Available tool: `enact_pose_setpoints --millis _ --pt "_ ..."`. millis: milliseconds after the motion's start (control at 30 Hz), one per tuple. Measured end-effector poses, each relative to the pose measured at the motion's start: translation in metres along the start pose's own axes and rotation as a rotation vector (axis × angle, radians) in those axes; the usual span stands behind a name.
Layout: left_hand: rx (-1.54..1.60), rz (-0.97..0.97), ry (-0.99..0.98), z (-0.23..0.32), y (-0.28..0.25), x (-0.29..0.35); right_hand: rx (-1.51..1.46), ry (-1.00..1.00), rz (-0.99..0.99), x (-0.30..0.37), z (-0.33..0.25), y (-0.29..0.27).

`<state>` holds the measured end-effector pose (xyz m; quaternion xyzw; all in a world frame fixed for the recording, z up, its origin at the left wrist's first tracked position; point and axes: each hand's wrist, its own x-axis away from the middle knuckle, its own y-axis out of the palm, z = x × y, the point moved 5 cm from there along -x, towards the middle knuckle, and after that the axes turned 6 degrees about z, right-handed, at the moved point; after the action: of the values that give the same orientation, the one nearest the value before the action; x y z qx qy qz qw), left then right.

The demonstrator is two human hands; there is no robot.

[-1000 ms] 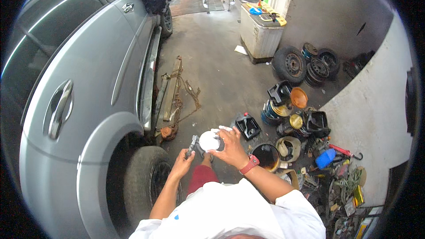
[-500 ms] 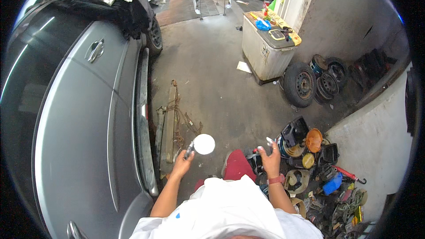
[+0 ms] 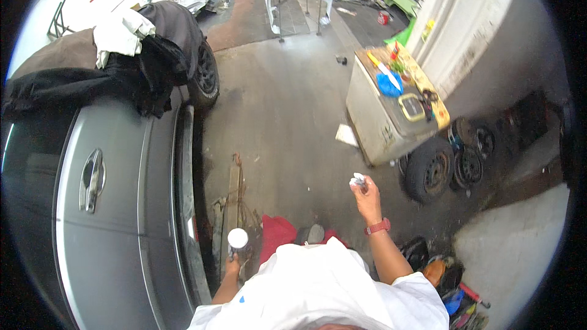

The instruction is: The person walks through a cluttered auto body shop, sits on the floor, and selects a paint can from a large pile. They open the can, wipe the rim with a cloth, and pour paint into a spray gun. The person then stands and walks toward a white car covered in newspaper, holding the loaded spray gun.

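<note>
At seven o'clock in my view, near a glossy grey metal car point(image 3: 110, 250), my left hand point(image 3: 232, 264) is closed round the narrow dark stem of a tool topped by a smooth, round white cup point(image 3: 238, 238). I judge it stiff and fairly light but top-heavy, the cup slick if wet; the stem offers the surest hold. At four o'clock my right hand point(image 3: 369, 200) has its fingers drawn together, tips whitened; I cannot tell whether they pinch anything. I count one cup; at two o'clock, one boxy off-white chest point(image 3: 376, 123) bearing one crumpled blue plastic bag point(image 3: 389, 87); at nine, one shiny chrome door handle point(image 3: 92, 180).
</note>
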<state>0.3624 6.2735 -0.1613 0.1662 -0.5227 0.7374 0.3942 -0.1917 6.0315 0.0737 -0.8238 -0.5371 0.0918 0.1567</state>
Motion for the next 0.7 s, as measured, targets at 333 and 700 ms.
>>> enact_pose_setpoints --millis 333,700 --pt "-0.111 -0.052 -0.221 0.177 0.037 -0.167 0.408 -0.058 -0.045 -0.326 0.017 0.201" --pt "0.109 0.057 -0.197 0.584 0.049 -0.408 1.052 0.893 -0.552 -0.365 0.252 0.201"
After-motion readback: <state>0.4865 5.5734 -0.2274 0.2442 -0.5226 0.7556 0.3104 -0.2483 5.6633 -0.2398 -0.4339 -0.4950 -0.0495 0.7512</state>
